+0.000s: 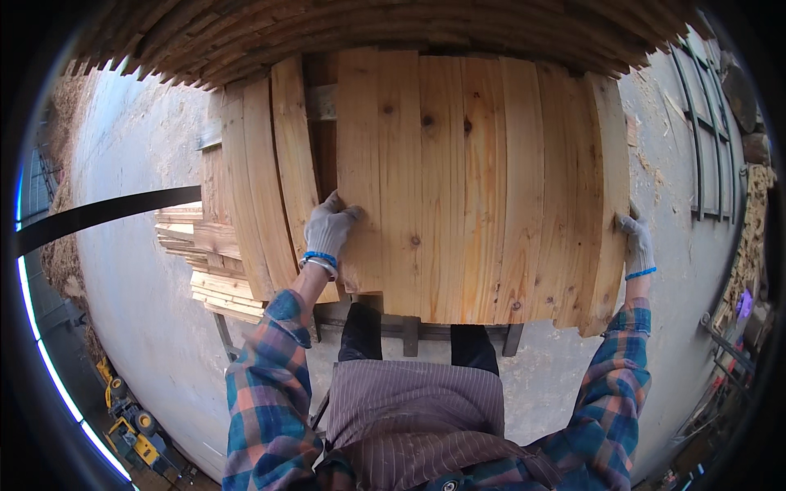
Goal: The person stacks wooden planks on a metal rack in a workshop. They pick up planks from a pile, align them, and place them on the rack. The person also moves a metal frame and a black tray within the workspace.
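Observation:
A row of several pale wooden planks [442, 188] lies side by side in front of me, with knots in the grain and uneven near ends. My left hand [329, 229], in a light knitted glove with a blue cuff, holds the row's left edge, thumb on top. At the opposite edge, my right hand [637, 239], gloved alike, is closed round the outermost plank [607, 204]; some of its fingers are hidden. Left of the row, narrower loose planks [258, 196] lie slightly askew, with a gap between them and the row.
Across the far side stands a large stack of wood [368, 24]. Shorter boards [225, 286] are piled at the left, near a black bar [106, 214]. A metal frame [704, 123] lies on the right floor; a yellow machine [135, 425] stands lower left.

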### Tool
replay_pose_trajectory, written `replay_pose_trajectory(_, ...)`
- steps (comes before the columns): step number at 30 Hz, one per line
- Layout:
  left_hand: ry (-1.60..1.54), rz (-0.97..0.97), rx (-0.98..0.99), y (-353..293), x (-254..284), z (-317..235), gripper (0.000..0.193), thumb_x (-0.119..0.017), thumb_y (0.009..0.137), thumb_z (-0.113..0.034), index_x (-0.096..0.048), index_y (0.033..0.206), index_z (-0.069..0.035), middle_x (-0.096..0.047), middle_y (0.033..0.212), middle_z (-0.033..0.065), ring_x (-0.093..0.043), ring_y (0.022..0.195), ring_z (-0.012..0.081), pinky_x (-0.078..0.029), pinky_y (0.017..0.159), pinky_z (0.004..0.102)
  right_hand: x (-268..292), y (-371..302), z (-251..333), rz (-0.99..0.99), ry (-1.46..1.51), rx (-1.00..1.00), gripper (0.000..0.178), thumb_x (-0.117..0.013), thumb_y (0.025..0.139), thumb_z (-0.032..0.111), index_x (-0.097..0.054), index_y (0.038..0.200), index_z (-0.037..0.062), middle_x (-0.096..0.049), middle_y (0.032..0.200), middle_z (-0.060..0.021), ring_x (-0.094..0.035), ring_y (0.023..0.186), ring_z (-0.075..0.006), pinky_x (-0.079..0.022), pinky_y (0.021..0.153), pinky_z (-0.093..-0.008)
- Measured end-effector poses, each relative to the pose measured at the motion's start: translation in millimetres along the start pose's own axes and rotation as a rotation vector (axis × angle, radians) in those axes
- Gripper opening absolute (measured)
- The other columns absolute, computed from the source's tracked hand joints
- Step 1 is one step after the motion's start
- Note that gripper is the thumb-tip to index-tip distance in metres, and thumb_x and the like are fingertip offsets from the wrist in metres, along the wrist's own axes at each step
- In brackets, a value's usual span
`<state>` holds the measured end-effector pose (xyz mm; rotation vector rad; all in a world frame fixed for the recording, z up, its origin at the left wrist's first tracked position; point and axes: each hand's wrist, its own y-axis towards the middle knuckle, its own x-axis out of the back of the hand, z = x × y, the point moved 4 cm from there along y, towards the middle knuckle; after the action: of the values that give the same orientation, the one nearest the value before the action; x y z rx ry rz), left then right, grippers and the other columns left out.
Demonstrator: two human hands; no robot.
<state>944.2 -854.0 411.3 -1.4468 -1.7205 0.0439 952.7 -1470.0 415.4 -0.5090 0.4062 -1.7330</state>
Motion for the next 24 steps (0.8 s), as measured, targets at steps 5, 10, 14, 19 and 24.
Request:
replay_pose_trajectory(5,-0.024,-0.336,-0.507,-43,15,-31,0.058,-0.066,0.086,-0.011,-0.048,0.141,-0.012,-0.064,0.121,0.0197,-0.065,0.103,0.0383,-0.053,0.086,0.0407,9,-27,21,0.061,-0.076,0.033,0.074,-0.07,0.076,0.018,-0.042,0.14,-0.0066,-0.064,0.118,-0.0127,-0.066,0.096,-0.0211,-0.055,0.082,-0.0304)
replay_pose_trajectory(10,-0.759,0.092,-0.144,-60,65,-1,0.068,-0.062,0.095,-0.032,-0.033,0.149,-0.002,-0.059,0.123,0.0125,-0.06,0.104,0.0172,-0.049,0.089,0.0301,-125,-134,63,0.01,0.255,0.104,0.073,-0.074,0.074,0.022,-0.045,0.136,-0.0044,-0.064,0.117,-0.0114,-0.064,0.104,-0.0231,-0.054,0.089,-0.0338)
replay_pose_trajectory(14,-0.484,0.299,-0.304,-75,86,-31,0.091,-0.069,0.086,-0.042,-0.021,0.152,-0.001,-0.056,0.129,0.0179,-0.058,0.112,0.0253,-0.046,0.097,0.0335,-347,-165,52,0.166,0.226,-0.049,0.066,-0.071,0.073,0.024,-0.05,0.129,-0.0031,-0.065,0.113,-0.0107,-0.064,0.099,-0.021,-0.053,0.081,-0.0312)
replay_pose_trajectory(19,-0.802,0.319,-0.113,3,223,18,0.101,-0.083,0.071,-0.01,-0.024,0.152,-0.001,-0.06,0.128,0.0149,-0.06,0.111,0.0222,-0.049,0.096,0.0328,-592,-176,71,0.58,-0.346,0.378,0.059,-0.062,0.089,0.051,-0.058,0.13,0.0094,-0.062,0.123,-0.0195,-0.06,0.113,-0.0364,-0.051,0.088,-0.0415)
replay_pose_trajectory(24,-0.083,-0.004,-0.24,103,341,100,0.085,-0.077,0.079,-0.029,-0.035,0.148,-0.003,-0.066,0.115,0.0125,-0.064,0.102,0.0203,-0.051,0.087,0.0323,-621,-142,71,0.197,-0.893,0.456,0.072,-0.059,0.089,0.052,-0.035,0.147,0.0162,-0.053,0.135,-0.0178,-0.06,0.113,-0.0396,-0.053,0.084,-0.0512)
